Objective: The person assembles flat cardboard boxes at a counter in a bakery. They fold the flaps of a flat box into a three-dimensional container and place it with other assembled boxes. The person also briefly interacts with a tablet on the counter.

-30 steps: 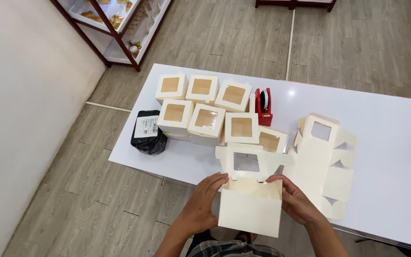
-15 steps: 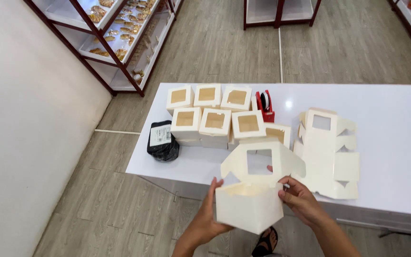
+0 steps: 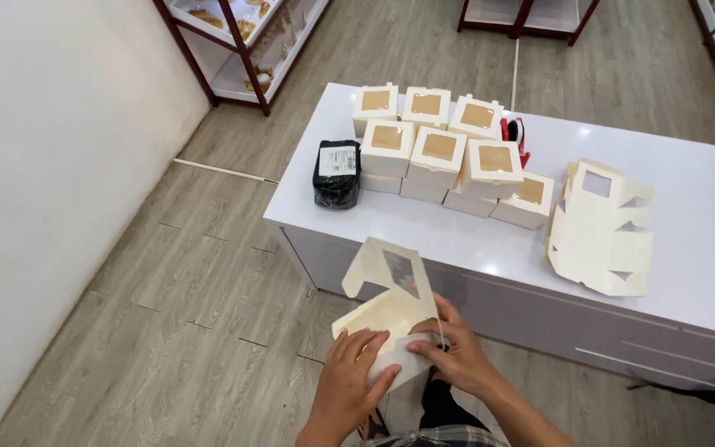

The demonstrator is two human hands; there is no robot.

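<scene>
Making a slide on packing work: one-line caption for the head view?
Both hands fold a cream window box beside a white table of finished boxes.

Table: a white table (image 3: pixel 697 273) stood on grey wood-look flooring (image 3: pixel 208 273).
Finished boxes: white windowed boxes (image 3: pixel 440 149) sat grouped at the table's far side, lids shut.
Flat blanks: a stack of unfolded box blanks (image 3: pixel 602 236) lay to the right.
Parcel: a black wrapped parcel (image 3: pixel 337 172) lay just left of the boxes.
Tape dispenser: a red dispenser (image 3: pixel 516 134) stood behind them.
Shelving: a dark-framed shelf unit (image 3: pixel 237 41) stood by the white wall (image 3: pixel 43 165).
</scene>
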